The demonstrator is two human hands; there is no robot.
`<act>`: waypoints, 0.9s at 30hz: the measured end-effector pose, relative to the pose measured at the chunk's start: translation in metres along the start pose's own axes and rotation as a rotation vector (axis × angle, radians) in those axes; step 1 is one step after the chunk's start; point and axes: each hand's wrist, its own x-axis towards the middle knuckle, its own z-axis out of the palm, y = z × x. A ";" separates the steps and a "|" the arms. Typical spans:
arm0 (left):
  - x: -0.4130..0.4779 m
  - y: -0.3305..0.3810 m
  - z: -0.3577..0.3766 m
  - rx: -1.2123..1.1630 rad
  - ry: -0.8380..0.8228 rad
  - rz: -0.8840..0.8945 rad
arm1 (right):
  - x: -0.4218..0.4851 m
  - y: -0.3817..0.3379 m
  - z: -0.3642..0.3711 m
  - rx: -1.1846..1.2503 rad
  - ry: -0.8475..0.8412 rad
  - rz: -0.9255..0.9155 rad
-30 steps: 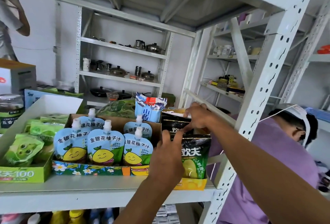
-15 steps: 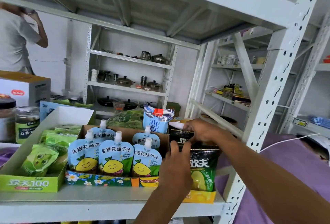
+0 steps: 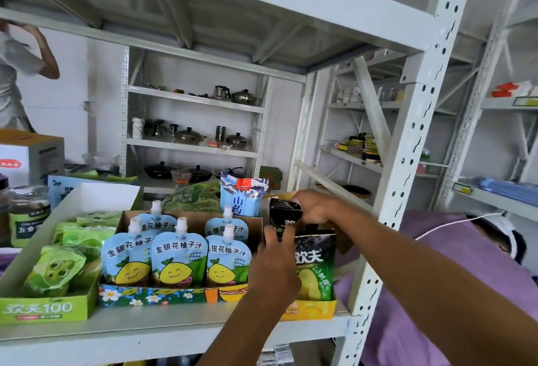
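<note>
Stocking step, centre frame: left hand [image 3: 273, 266] and right hand [image 3: 316, 208] grip the black pouch [image 3: 283, 215]; next, probably seat it in the yellow box [image 3: 316, 309].

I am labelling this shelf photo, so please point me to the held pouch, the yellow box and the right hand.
held pouch [image 3: 283, 215], head view, on its upper black face.
yellow box [image 3: 315, 310], head view, on its front wall.
right hand [image 3: 316, 207], head view, on the back of the hand.
</note>
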 end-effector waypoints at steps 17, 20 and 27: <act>-0.002 0.014 0.001 -0.219 0.483 0.059 | -0.094 0.002 -0.092 0.198 0.738 -0.123; -0.029 0.025 -0.034 -0.893 0.506 0.028 | -0.118 -0.006 -0.097 0.401 0.648 -0.206; -0.072 -0.006 -0.141 -0.675 0.210 0.263 | -0.184 -0.053 -0.104 0.511 0.314 -0.414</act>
